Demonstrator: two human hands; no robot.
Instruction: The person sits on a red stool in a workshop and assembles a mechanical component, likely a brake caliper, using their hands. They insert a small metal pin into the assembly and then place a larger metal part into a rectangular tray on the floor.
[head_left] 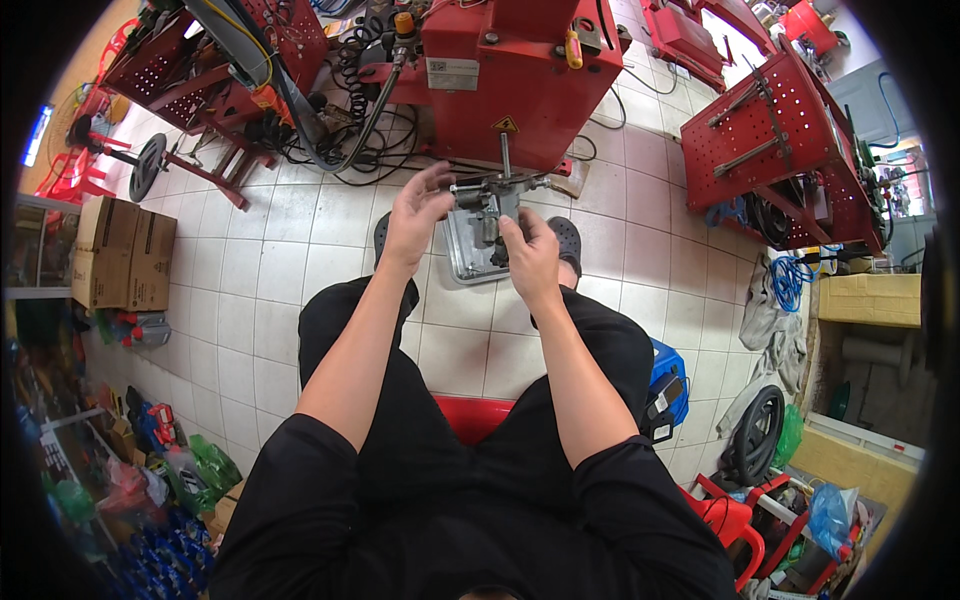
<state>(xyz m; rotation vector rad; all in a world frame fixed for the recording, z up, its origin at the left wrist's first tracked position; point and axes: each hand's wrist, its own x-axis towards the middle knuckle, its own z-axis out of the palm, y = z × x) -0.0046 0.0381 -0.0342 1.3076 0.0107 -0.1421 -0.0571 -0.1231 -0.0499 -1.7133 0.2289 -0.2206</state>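
In front of my shins is a grey metal mechanical assembly, with a cylindrical body and a shaft pointing left; its exact kind does not show. Closed around its lower right side, my right hand has its thumb pressed on the body. My left hand is just left of the shaft, fingers curved and apart, slightly smeared, with nothing seen in it. Below the assembly, a shallow grey metal tray sits on the tiles between my shoes, partly covered by the assembly and right hand.
A red machine with an upright metal rod stands right ahead, black hoses lying to its left. Red perforated cabinet at right; cardboard boxes at left. A blue case is beside my right leg, near a black wheel.
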